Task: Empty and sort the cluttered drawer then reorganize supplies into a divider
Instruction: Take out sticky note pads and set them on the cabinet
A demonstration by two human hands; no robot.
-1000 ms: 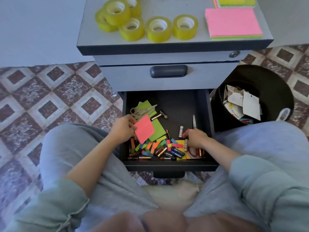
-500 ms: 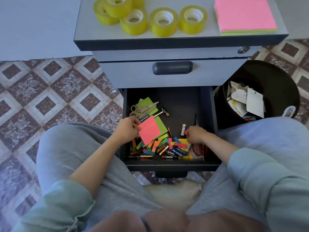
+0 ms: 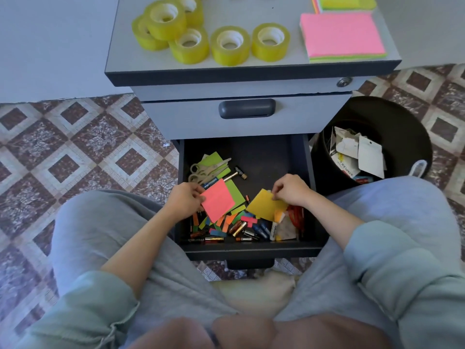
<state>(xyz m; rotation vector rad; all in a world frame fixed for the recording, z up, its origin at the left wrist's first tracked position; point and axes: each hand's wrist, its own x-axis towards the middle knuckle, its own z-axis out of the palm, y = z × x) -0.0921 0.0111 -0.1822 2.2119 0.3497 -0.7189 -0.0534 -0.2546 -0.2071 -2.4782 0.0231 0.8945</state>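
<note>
Both hands work below the grey cabinet top [image 3: 241, 11], over its open dark drawer [image 3: 251, 250]. We judge the pink-topped neon note pad [image 3: 342, 37] up there, ahead and rightward, nearer our right hand [image 3: 292, 188], which pinches a square yellow paper note [image 3: 264, 206]; our left hand [image 3: 185, 200] pinches a square pink paper note [image 3: 217, 200].

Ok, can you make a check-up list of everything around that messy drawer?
Surface: cabinet top holds tape rolls and sticky-note pads.
Job's things: open drawer; pink note and yellow note held over it.
Clutter: batteries, scissors, coloured strips loose in drawer.
Hands: left hand pinches pink note; right hand pinches yellow note.
Cables: nothing seen.
Surroundings: black bin with paper scraps right of drawer; patterned tiled floor.
</note>
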